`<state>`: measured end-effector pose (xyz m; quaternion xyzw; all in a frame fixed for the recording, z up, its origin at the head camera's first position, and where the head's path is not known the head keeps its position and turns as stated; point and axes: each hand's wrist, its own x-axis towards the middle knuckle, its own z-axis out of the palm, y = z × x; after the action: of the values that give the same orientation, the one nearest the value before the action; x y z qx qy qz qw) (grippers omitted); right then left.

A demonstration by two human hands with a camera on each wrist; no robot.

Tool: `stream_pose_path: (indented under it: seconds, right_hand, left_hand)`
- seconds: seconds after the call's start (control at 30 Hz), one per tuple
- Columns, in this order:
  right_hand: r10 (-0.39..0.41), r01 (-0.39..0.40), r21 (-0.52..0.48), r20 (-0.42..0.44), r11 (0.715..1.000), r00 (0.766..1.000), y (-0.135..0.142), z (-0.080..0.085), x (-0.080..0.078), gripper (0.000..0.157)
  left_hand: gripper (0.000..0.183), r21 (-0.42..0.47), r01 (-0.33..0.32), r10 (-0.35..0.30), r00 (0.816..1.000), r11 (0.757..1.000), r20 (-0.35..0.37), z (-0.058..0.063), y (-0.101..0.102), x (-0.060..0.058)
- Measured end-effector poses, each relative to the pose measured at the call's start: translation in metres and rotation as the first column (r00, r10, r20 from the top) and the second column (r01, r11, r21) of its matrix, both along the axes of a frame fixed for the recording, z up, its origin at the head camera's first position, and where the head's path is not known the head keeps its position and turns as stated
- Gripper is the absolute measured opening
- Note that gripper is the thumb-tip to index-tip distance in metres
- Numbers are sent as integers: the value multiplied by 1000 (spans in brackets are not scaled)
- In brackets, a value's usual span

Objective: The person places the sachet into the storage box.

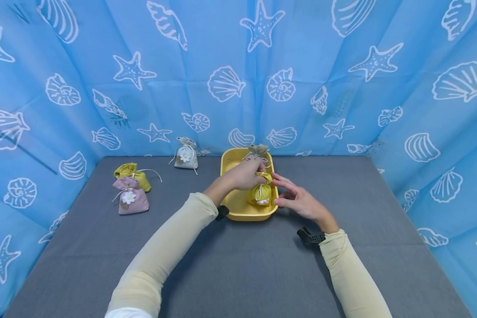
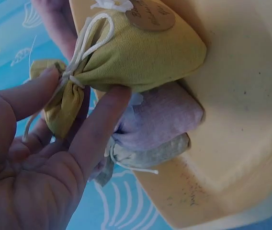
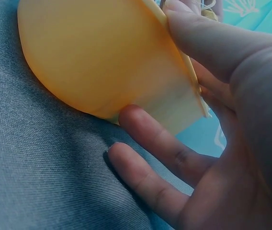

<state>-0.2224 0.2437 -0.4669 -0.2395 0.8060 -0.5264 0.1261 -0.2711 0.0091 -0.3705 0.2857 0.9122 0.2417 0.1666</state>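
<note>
A yellow drawstring pouch [image 1: 259,193] with a white flower stands at the right side of a yellow plastic tray [image 1: 235,206]. My left hand [image 1: 244,175] pinches its tied neck between thumb and fingers, as the left wrist view shows. Behind that pouch in the tray are a pinkish pouch [image 2: 164,117] and a grey one [image 2: 155,152]. My right hand [image 1: 304,204] touches the tray's right side, thumb at the rim and fingers extended, two of them along the outer wall. In the right wrist view, the tray wall hides most of what lies inside.
On the grey cloth-covered table [image 1: 238,265], a pink pouch [image 1: 133,201] leans against a yellow pouch [image 1: 142,180] at the left. A light grey pouch [image 1: 187,157] stands near the back edge. A blue seashell curtain [image 1: 238,53] borders the back and sides.
</note>
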Motion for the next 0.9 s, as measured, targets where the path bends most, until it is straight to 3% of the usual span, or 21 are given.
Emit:
stream_pose_path:
  seconds: [0.17,0.33,0.6,0.77,0.9]
  right_hand:
    - [-1,1,2,-1,1000,1000,0,-1,0,56]
    - [-3,3,-1,0,1000,1000,0,0,0,55]
    - [-19,18,15,5,1000,1000,-2,0,0,58]
    - [-37,37,44,6,998,999,-3,0,0,57]
    - [-42,41,56,7,998,999,-3,1,0,57]
  left_hand:
    - [21,23,4,-3,1000,1000,-25,3,-5,1]
    - [21,124,-30,31,1000,992,-3,11,-20,0]
    - [18,249,-178,180,983,952,15,15,-64,-11]
    - [23,319,-313,330,944,895,0,10,-95,-20]
    - [27,399,-424,468,884,813,-15,-1,-116,-27]
